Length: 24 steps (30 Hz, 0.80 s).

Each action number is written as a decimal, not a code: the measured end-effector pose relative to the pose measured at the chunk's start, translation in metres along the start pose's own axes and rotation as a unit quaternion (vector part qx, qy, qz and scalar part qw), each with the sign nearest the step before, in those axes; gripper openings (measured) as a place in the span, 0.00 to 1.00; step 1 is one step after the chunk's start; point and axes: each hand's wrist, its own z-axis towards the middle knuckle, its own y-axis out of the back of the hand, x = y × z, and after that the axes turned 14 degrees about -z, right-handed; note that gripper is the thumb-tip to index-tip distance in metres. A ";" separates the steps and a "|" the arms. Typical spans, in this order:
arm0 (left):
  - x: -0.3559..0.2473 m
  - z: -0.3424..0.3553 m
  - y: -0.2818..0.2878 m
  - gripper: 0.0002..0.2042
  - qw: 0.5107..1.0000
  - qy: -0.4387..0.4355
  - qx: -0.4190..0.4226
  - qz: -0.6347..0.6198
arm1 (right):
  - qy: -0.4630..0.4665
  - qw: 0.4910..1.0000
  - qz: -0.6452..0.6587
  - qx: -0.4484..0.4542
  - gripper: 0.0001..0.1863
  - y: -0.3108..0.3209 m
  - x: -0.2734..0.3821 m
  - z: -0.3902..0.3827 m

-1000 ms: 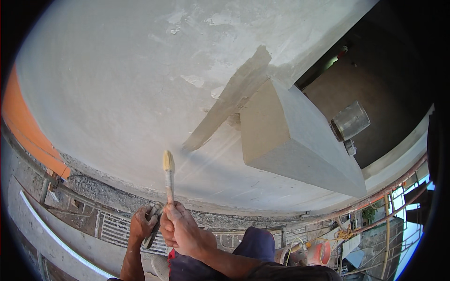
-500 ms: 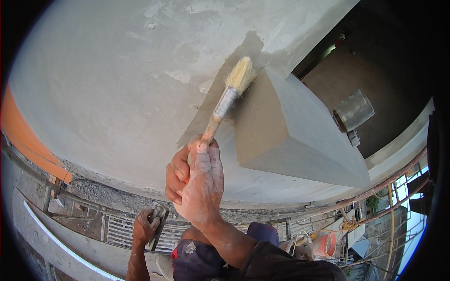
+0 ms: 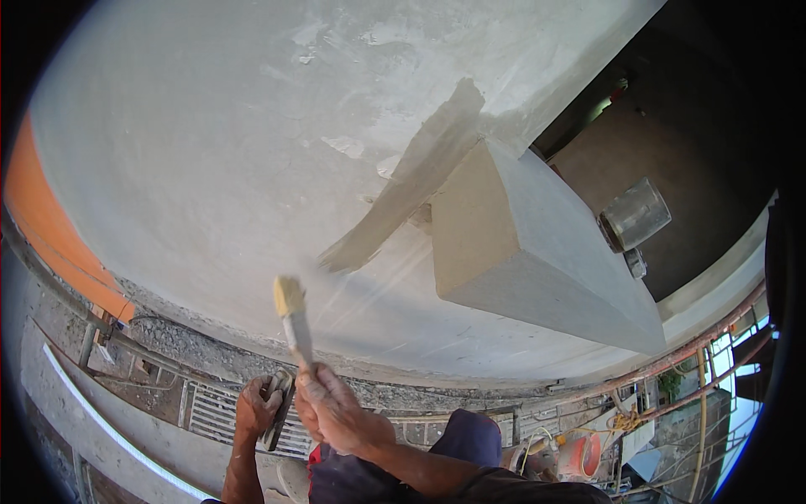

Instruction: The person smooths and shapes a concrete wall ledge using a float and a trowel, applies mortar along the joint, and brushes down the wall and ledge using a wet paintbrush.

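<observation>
My right hand [image 3: 340, 417] is closed around the handle of a paintbrush [image 3: 291, 307] with pale bristles, which point up and away from me. The brush is apart from the grey plastered wall [image 3: 210, 168] in the picture. A dark damp streak [image 3: 411, 181] runs slantwise over that wall, beside a projecting plastered ledge [image 3: 477, 239]. Lower down and to the left, my left hand [image 3: 255, 407] grips a plastering trowel [image 3: 284, 410], seen nearly edge-on. The trowel is close beside my right hand.
A grey bucket [image 3: 638, 213] stands in the dark opening beyond the ledge. Slatted scaffold planking [image 3: 214, 416] lies below, and an orange-red bucket [image 3: 581, 456] is at lower right. Scaffold poles [image 3: 700, 395] rise at the right; an orange wall strip [image 3: 54, 227] is far left.
My right hand has pulled the brush away from the damp streak beside the ledge, down and left toward my left hand. My left hand and the trowel have hardly moved.
</observation>
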 end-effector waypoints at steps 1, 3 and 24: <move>0.001 -0.002 0.001 0.16 1.000 -0.003 -0.019 0.005 | 0.055 0.998 0.024 -0.011 0.08 -0.002 0.010 0.000; -0.008 -0.004 0.004 0.16 1.000 0.000 -0.018 0.010 | 0.192 0.980 -0.036 -0.049 0.08 -0.011 0.045 0.003; 0.005 -0.005 -0.011 0.16 0.999 0.009 -0.020 -0.033 | 0.208 0.888 -0.356 -0.206 0.14 0.039 0.034 0.001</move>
